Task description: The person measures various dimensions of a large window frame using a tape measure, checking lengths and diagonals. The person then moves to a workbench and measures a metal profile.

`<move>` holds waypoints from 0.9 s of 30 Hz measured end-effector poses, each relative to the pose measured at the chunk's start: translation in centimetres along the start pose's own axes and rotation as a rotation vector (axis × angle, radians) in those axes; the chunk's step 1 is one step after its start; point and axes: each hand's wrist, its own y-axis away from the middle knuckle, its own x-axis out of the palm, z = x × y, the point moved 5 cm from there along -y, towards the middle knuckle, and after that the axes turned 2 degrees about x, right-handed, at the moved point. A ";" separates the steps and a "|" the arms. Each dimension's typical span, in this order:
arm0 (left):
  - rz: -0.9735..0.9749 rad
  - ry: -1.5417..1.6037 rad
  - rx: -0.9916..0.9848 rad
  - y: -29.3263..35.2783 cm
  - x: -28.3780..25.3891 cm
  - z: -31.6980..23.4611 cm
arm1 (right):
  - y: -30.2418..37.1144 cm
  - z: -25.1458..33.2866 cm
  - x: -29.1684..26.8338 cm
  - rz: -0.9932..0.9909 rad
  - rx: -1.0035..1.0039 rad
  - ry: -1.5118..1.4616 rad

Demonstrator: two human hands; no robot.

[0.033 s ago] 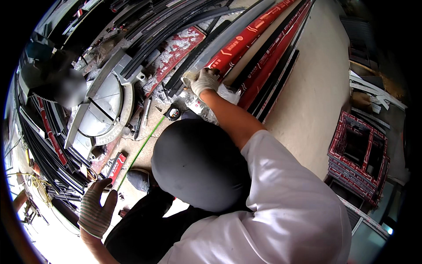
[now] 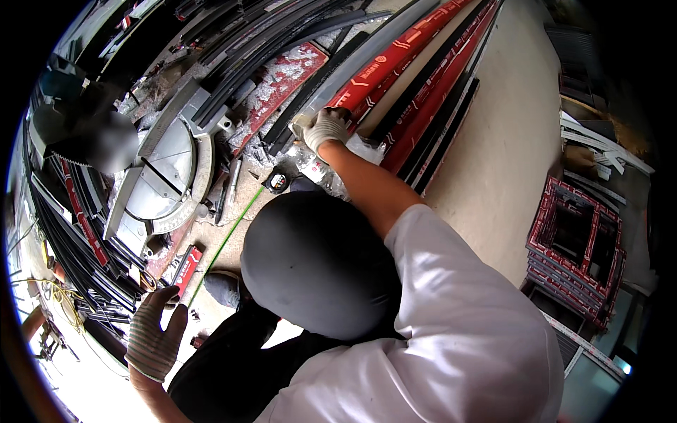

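Observation:
My right hand, in a pale knitted glove, is closed round the near end of a long profile with a grey surface. A profile in red printed film lies right against it, and its end touches my fingers. Crumpled clear plastic lies under that wrist. At the lower left, my left hand, in a striped glove, is raised with thumb and fingers apart, holding nothing. Nearest to it is a short red-wrapped piece. A tape measure rests on the floor, its green blade drawn out toward the left hand.
A mitre saw with a round metal table stands at left; its toothed blade shows. Dark profiles crowd around it. More red-wrapped lengths lie at right, and red-and-black frames are stacked farther right. A dark rounded shape hides the middle floor.
My right hand and the profile end have shifted very slightly to the left. My left hand stays where it was.

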 end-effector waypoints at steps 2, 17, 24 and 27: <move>0.006 0.012 -0.016 -0.2 0.0 0.2 | -0.3 0.3 0.4 0.037 0.009 0.007; -0.002 0.040 -0.064 -0.4 0.1 0.9 | 3.6 -4.6 0.5 0.140 -0.354 0.186; -0.028 0.115 -0.153 0.2 0.3 3.7 | 7.5 -9.9 -4.3 -0.106 -0.314 0.068; 0.028 0.199 -0.286 0.4 0.1 3.1 | 9.3 -15.0 -4.4 -0.168 -0.096 -0.075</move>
